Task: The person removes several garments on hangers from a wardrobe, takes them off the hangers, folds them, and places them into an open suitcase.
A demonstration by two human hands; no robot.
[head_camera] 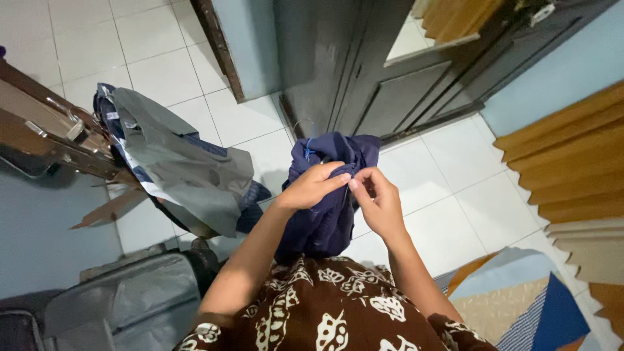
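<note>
Left hand [314, 186] and right hand [377, 200] meet at front of navy garment [328, 195], fingertips of both pinched on cloth. Garment hangs on wire hanger [304, 127], only hook visible. What fingers grip: too small to tell. Grey clothes pile [182, 166] at left, partly cut off.

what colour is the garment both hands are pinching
Dark navy blue garment, pinched by left hand and right hand; head view.

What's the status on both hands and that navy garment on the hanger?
Left hand and right hand both pinching the navy garment at its front. Garment hangs on a wire hanger. Nothing blocking; grey clothes pile off to the left.
</note>
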